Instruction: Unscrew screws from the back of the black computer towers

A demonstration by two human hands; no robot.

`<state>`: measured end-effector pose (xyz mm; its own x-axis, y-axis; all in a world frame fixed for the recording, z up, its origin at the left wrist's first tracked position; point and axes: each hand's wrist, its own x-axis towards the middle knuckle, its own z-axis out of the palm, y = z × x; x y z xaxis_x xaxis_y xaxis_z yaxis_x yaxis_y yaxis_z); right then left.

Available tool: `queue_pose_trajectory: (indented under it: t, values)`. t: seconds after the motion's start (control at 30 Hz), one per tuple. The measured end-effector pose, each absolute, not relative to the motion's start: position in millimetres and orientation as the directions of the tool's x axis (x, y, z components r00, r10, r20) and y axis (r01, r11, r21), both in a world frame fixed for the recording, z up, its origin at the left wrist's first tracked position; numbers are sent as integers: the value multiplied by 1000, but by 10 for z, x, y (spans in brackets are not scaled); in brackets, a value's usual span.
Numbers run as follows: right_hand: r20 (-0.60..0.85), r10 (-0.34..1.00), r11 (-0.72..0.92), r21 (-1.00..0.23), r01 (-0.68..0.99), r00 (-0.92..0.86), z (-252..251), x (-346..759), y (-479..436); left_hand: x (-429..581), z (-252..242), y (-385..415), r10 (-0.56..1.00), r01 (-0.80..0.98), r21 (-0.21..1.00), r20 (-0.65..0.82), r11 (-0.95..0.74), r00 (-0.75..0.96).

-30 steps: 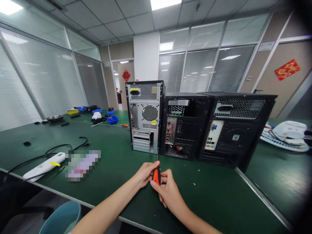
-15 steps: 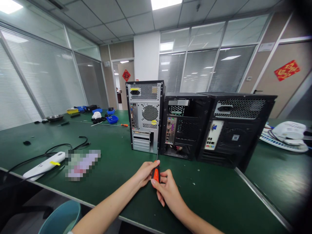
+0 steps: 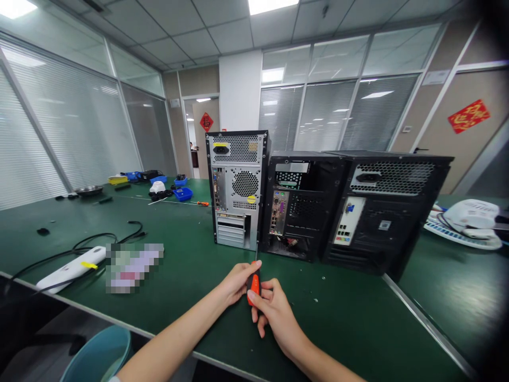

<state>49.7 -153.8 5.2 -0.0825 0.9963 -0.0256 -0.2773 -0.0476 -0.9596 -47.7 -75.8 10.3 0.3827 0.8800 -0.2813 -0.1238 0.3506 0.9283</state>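
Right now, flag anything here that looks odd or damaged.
The middle black tower has an open gap low in its back, red wires showing. Small loose bits, maybe screws, lie scattered on the green table.

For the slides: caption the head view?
Left hand and right hand hold an orange screwdriver at the silver computer case.

Most of the orange-and-black plastic-handled screwdriver [image 3: 253, 282] is covered by the left grip [image 3: 237, 281] and the right grip [image 3: 276, 313], which are closed around it. Its tip is lost against the lower rear edge of the silver metal computer case [image 3: 237, 188]; whether a screw is met cannot be told. Both forearms are cut off by the bottom edge, as is the round teal plastic bin [image 3: 97, 354]. Something on the green tabletop [image 3: 191, 249] is masked by a pixelated patch [image 3: 134, 267]. The contents of the small blue trays [image 3: 183, 194] far off cannot be made out.
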Motion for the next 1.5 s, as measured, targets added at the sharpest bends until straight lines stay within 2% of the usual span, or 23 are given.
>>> queue_pose_trajectory:
  t: [0.4,0.87,1.2,1.5]
  values:
    - [-81,990,-118,-920,-375,-114,140,502,-1594,-482,72,-750,879,-138,928,-269,346,394]
    - [-107,982,-163,-896,-414,-156,169,544,-1604,-484,68,-734,875,-151,926,-260,346,409]
    - [-125,978,-186,-880,-438,-165,172,535,-1584,-486,112,-751,862,-171,909,-282,381,422]
    - [-133,972,-208,-871,-444,-195,162,516,-1572,-512,76,-706,841,-146,878,-370,456,395]
